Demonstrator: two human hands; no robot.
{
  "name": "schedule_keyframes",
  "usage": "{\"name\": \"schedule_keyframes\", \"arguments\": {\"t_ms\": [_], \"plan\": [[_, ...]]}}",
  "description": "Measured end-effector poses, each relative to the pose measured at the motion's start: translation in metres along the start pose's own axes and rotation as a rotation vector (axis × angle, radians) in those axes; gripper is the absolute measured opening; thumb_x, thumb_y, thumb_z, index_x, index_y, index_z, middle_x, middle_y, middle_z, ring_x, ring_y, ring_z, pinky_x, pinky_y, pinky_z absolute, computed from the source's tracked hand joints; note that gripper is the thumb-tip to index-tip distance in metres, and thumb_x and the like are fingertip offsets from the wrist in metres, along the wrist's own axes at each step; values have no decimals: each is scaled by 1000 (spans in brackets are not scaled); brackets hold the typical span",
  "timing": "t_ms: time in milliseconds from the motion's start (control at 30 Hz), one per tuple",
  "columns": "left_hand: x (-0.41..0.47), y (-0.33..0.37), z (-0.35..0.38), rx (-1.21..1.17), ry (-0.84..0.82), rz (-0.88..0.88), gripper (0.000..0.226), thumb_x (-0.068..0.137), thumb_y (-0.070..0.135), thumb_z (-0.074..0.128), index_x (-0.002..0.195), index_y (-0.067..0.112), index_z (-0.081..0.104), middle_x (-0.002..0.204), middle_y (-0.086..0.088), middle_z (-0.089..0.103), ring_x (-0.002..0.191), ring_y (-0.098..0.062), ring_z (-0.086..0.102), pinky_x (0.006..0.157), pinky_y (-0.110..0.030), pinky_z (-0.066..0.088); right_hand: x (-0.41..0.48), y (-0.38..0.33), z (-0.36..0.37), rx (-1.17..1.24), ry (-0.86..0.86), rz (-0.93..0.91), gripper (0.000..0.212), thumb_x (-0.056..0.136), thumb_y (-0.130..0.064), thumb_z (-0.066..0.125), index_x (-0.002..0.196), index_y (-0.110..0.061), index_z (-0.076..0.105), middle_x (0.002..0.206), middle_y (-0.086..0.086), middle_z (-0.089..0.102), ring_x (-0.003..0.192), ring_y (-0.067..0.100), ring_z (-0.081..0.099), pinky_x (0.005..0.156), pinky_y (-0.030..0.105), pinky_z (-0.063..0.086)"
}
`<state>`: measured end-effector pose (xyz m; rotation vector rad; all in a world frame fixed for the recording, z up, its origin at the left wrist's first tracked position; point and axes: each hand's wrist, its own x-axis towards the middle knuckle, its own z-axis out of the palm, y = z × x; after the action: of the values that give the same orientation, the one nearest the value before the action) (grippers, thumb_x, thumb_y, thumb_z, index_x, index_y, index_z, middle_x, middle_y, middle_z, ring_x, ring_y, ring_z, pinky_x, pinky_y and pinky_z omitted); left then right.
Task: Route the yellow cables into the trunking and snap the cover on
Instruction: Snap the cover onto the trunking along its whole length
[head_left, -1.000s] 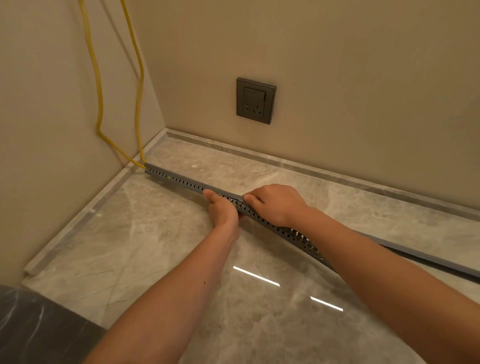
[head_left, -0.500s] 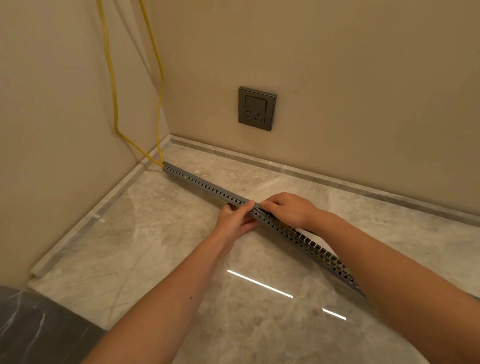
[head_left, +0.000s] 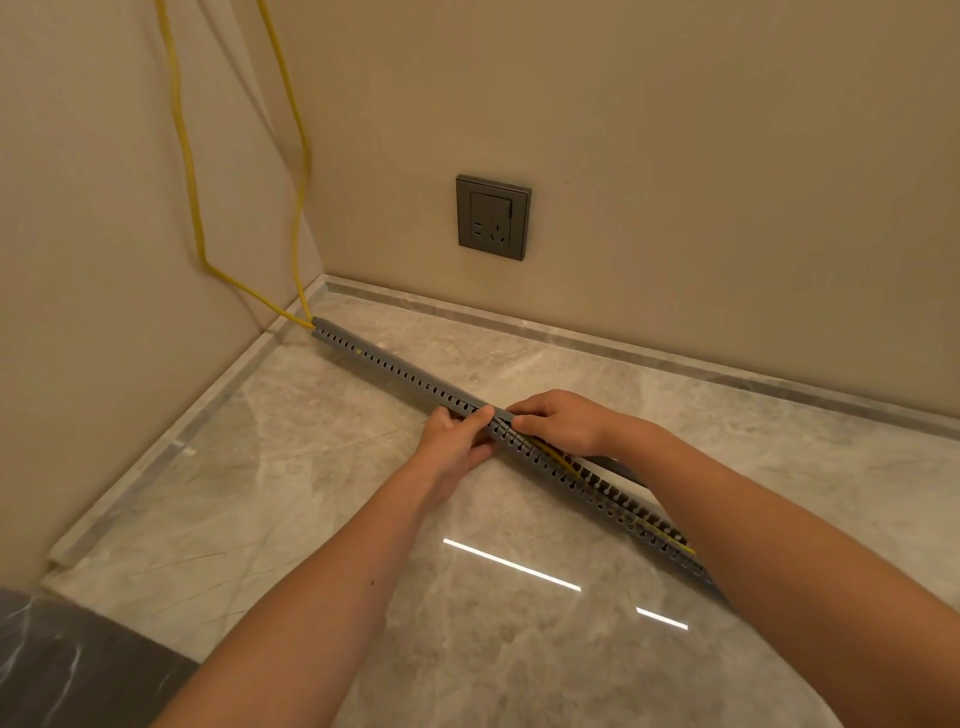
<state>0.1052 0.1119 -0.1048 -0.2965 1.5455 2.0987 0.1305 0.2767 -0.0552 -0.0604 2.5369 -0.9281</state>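
Note:
A long grey slotted trunking (head_left: 395, 371) lies diagonally on the marble floor, from the corner toward the lower right. Two yellow cables (head_left: 189, 171) hang down the left wall and enter its far end. The grey cover (head_left: 363, 345) sits closed over the far half; the near half is open, with yellow cable (head_left: 558, 460) showing inside. My left hand (head_left: 457, 441) pinches the trunking from the near side, thumb on the cover. My right hand (head_left: 563, 421) presses down on the cover's end from the far side. The cover's loose part (head_left: 618, 465) shows behind my right forearm.
A dark grey wall socket (head_left: 493, 217) sits on the back wall above a marble skirting (head_left: 571, 332). The left wall has a skirting too (head_left: 171, 441). A dark marbled surface (head_left: 67, 670) fills the lower left corner. Ceiling lights reflect on the glossy floor (head_left: 511, 564).
My hands have slid along the trunking toward me, and the covered length has grown. The view has shifted right, so the corner and cables sit further right in frame.

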Motion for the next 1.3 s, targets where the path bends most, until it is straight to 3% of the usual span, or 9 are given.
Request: {"name": "schedule_keyframes", "arguments": {"t_ms": [300, 400, 467, 533, 600, 667, 900, 1067, 1300], "plan": [[-3, 4, 5, 6, 13, -20, 40, 93, 20, 62, 123, -1, 46, 108, -19, 69, 92, -25, 71, 69, -32, 61, 8, -8, 3, 55, 11, 87, 32, 94, -33, 57, 106, -6, 69, 91, 9, 64, 80, 18, 56, 73, 31, 43], [-12, 24, -2, 515, -15, -31, 46, 99, 44, 45, 95, 3, 64, 77, -10, 74, 63, -19, 71, 54, -29, 56, 7, -4, -4, 13, 6, 86, 28, 93, -31, 58, 105, -9, 70, 89, 7, 64, 77, 17, 56, 72, 30, 43], [-14, 35, -8, 987, 155, 222, 57, 97, 54, 38, 70, 11, 63, 58, 1, 67, 54, -17, 65, 52, -26, 45, 7, -2, -9, -19, -1, 90, 25, 92, -30, 59, 107, -13, 71, 90, 7, 65, 79, 19, 56, 74, 31, 43], [-12, 42, -11, 1227, 260, 595, 41, 95, 52, 45, 75, 20, 61, 71, 7, 65, 72, -16, 62, 61, -27, 42, 7, -2, -12, -43, -20, 101, 25, 91, -32, 59, 107, -16, 71, 87, 3, 64, 78, 18, 56, 74, 31, 43], [-3, 46, -14, 1421, -18, 715, 23, 95, 45, 49, 109, 32, 62, 117, 12, 62, 116, -13, 51, 96, -31, 36, 6, -2, -12, -64, -52, 116, 25, 91, -36, 59, 106, -19, 70, 83, 0, 62, 76, 17, 55, 74, 31, 43], [10, 45, -13, 1660, -349, 613, 38, 99, 42, 42, 136, 33, 47, 143, 11, 46, 139, -14, 27, 117, -40, 6, 4, -1, -9, -80, -65, 133, 27, 90, -39, 59, 107, -20, 70, 84, 0, 61, 77, 17, 55, 77, 33, 43], [44, 68, -2, 1688, -658, 335, 26, 94, 42, 53, 118, 36, 62, 109, 13, 64, 104, -12, 56, 92, -32, 39, -5, -8, 10, -112, 55, 232, 29, 89, -38, 59, 112, -22, 69, 88, 0, 64, 82, 19, 58, 72, 32, 45], [63, 66, -2, 1601, -680, 352, 25, 91, 51, 53, 111, 42, 65, 103, 18, 66, 98, -9, 58, 89, -33, 42, -19, -16, 46, -451, 721, 170, 28, 80, -37, 65, 105, -23, 67, 100, -3, 62, 94, 22, 55, 74, 35, 43], [88, 63, -3, 1524, -959, 382, 27, 93, 34, 48, 108, 34, 70, 77, 15, 64, 76, -12, 55, 80, -38, 49, -10, -36, 91, -354, 998, 305, 22, 79, -22, 66, 101, -22, 70, 92, -5, 62, 84, 20, 56, 72, 34, 40]]}}
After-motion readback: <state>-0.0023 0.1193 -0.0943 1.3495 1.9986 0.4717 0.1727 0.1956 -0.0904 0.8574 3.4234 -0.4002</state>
